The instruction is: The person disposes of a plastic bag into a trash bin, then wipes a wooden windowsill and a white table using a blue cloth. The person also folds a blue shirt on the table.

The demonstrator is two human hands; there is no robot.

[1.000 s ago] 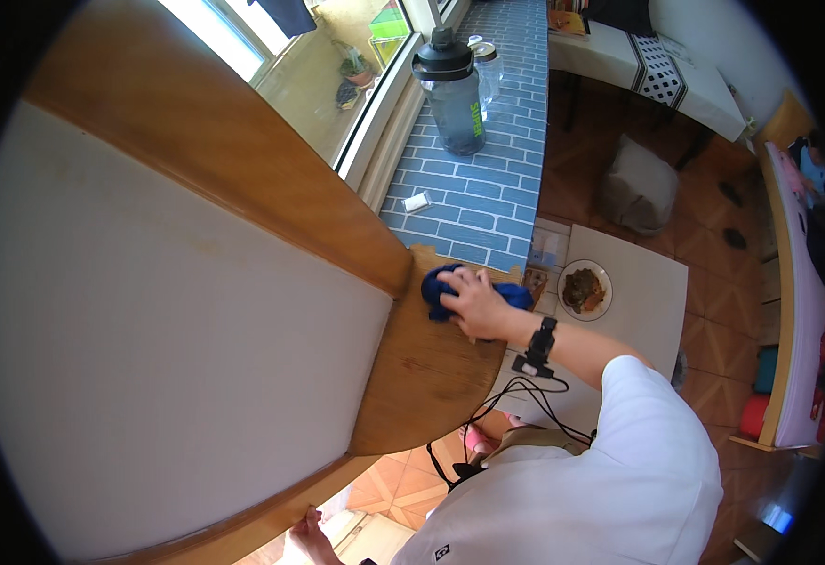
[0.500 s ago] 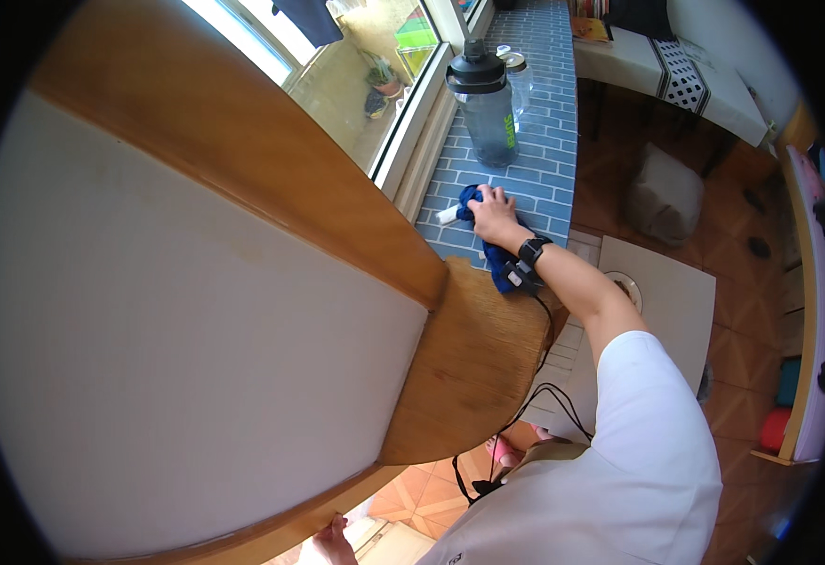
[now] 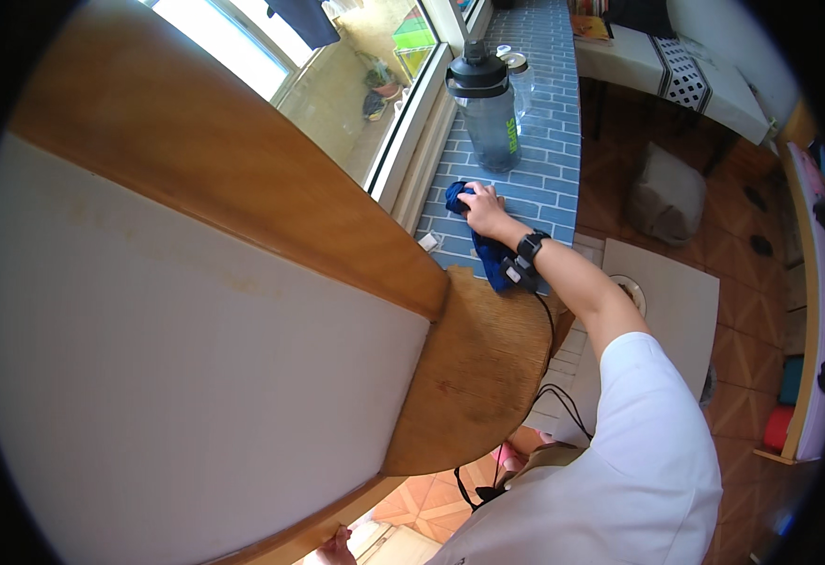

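Note:
My right hand [image 3: 484, 209] is closed over a bunched dark blue cloth [image 3: 458, 197], pressing it on the blue brick-patterned sill. The cloth's tail [image 3: 493, 262] trails under my wrist toward the bare wooden end. A small white block [image 3: 428, 243] lies on the sill near the window frame, apart from my hand. Just beyond the cloth stands a large clear bottle [image 3: 490, 122] with a black lid, upright. At the lower edge, my left hand [image 3: 337, 548] shows only in part, its fingers curled against the wooden edge [image 3: 304, 539] of the white panel.
Behind the bottle stands a clear jar [image 3: 520, 85]. The sill ends in a rounded wooden shelf [image 3: 469, 367]. A black cable [image 3: 551, 325] hangs from my right wrist past its rim. Below on the right are a pale table [image 3: 680, 297] with a plate [image 3: 631, 294] and a grey cushioned seat [image 3: 664, 193].
My right hand and the bunched cloth have shifted slightly left. The white block, beside the cloth before, now lies separate and nearer to me. My left hand stays at the wooden edge.

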